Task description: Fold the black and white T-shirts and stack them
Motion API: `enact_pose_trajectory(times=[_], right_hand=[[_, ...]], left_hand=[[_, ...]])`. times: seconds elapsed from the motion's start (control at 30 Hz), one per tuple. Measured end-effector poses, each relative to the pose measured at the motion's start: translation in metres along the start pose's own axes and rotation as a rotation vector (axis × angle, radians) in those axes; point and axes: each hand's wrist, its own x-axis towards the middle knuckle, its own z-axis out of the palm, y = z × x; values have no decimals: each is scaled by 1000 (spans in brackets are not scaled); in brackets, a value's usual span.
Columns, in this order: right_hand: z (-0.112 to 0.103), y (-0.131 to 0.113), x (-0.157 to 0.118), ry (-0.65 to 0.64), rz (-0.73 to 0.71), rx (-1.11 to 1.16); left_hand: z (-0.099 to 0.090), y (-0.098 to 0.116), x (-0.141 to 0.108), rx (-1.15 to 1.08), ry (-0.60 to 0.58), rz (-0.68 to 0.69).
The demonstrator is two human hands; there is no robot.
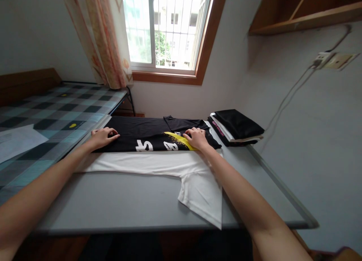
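Observation:
A black T-shirt [132,127] with white lettering and a yellow print lies across the grey table, partly folded lengthwise. Along its near side runs white fabric [135,162] with a short sleeve [202,195] spread toward me; I cannot tell whether it is a separate shirt. At the left end, my left hand [104,137] has its fingers curled and closed on the black cloth. My right hand [197,137] grips the black cloth beside the yellow print, toward the right end. The fingertips of both hands are partly hidden.
Folded clothes [237,125] are stacked at the table's back right. The grey table [121,200] borders a checkered bed [87,99] with a paper sheet [19,140] on it. A window, a curtain [102,34] and a wall socket [322,60] with cables are beyond.

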Motion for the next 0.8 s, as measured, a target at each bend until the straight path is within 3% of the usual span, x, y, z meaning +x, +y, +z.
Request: enact_pose_trajectory(times=[0.17, 0.3, 0.53, 0.63, 0.8], right_hand=[[14, -44, 32, -137, 3, 148], [25, -61, 44, -163, 58, 147], [29, -66, 38, -62, 145, 134], [25, -66, 29, -10, 92, 82], [10, -36, -1, 58, 3, 43]], left_hand=[[-1, 0, 9, -52, -27, 26], [4, -6, 10, -139, 4, 106], [0, 4, 25, -61, 49, 27], [3, 7, 26, 42, 11, 12], [7, -13, 14, 146, 90, -114]])
